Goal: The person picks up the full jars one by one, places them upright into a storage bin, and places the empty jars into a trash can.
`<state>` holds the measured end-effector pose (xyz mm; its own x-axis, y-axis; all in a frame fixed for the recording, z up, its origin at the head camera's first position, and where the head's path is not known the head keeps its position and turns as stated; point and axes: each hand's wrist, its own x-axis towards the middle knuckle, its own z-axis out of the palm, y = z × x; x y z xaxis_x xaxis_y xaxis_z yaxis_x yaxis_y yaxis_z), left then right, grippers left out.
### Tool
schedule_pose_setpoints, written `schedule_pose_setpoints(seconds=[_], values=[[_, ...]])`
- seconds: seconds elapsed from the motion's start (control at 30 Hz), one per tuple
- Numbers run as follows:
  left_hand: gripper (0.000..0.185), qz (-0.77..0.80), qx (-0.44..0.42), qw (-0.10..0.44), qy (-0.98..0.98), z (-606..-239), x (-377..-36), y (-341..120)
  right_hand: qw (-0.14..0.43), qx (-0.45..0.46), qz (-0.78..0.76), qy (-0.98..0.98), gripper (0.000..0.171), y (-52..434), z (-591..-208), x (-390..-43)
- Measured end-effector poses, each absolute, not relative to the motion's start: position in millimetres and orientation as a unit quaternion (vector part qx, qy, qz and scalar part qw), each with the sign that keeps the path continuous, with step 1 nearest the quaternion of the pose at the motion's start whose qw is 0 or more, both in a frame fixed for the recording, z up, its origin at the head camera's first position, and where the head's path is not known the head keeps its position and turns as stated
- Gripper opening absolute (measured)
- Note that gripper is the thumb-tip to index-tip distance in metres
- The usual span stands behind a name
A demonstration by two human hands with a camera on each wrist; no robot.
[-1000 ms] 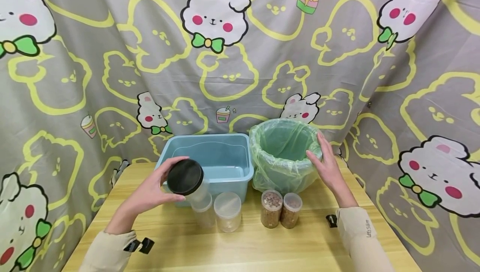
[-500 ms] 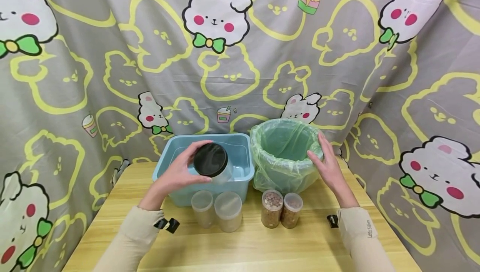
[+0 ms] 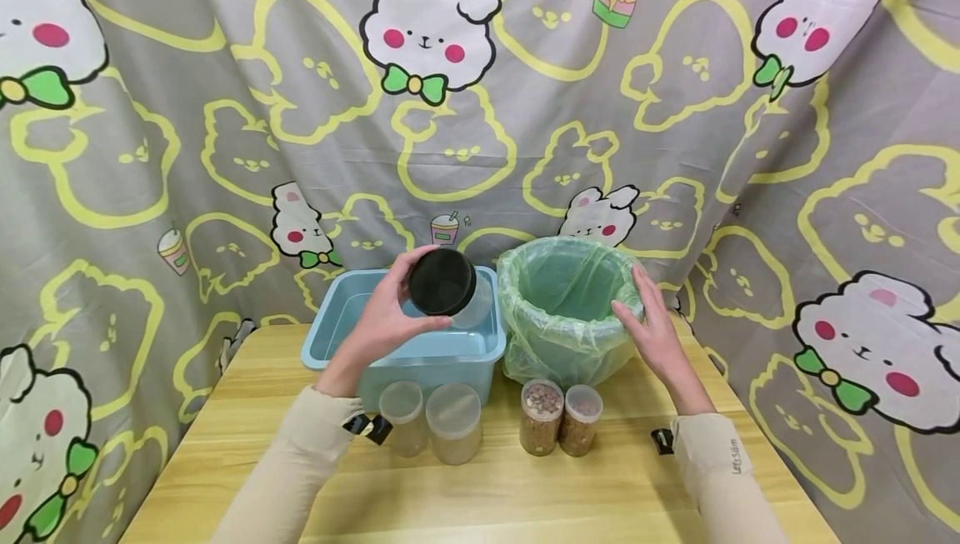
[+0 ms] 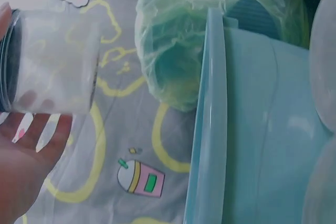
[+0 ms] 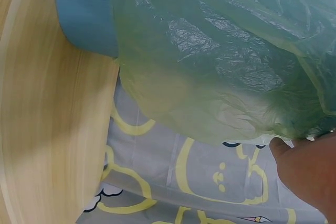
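Observation:
My left hand (image 3: pixel 390 317) grips a clear plastic jar with a black lid (image 3: pixel 447 286), held on its side above the light blue tub (image 3: pixel 330 336). In the left wrist view the jar (image 4: pixel 52 66) looks empty, my fingers (image 4: pixel 37 145) curled under it. My right hand (image 3: pixel 651 329) rests with straight fingers against the side of the round bin lined with a green bag (image 3: pixel 555 336). The right wrist view shows the green bag (image 5: pixel 220 61) close up and my thumb (image 5: pixel 310 171) at its edge.
Two empty lidless clear jars (image 3: pixel 431 419) and two jars filled with brown bits (image 3: pixel 561 417) stand in a row on the wooden table (image 3: pixel 525 494) in front of the tub and bin. A cartoon-rabbit curtain (image 3: pixel 465 94) hangs behind and at both sides.
My left hand has lifted the black-lidded jar from near the table's front jars up and to the right, over the blue tub. The right hand has stayed on the bin.

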<state>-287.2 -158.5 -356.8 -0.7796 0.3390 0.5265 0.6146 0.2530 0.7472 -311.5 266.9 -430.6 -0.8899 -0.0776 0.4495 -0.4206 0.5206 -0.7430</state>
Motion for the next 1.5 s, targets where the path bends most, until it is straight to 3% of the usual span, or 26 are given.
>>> schedule_pose_setpoints(seconds=[0.33, 0.63, 1.13, 1.5], values=[[0.095, -0.613, -0.326, 0.182, -0.697, -356.2, -296.4, -127.9, 0.184, 0.149, 0.469, -0.851, 0.078, 264.0, -434.1, -314.0], [0.094, -0.646, -0.347, 0.171, -0.658, -358.7, -305.7, -95.3, 0.184, 0.145, 0.473, -0.850, 0.077, 263.1, -435.7, -310.0], [0.085, -0.660, -0.301, 0.147, -0.673, -371.2, -324.8, -47.0, 0.197, 0.145, 0.482, -0.841, 0.077, 264.6, -435.0, -314.8], [0.082, -0.608, -0.242, 0.162, -0.738, -380.1, -334.9, -29.7, 0.197, 0.150, 0.484, -0.839, 0.077, 263.7, -433.4, -313.7]])
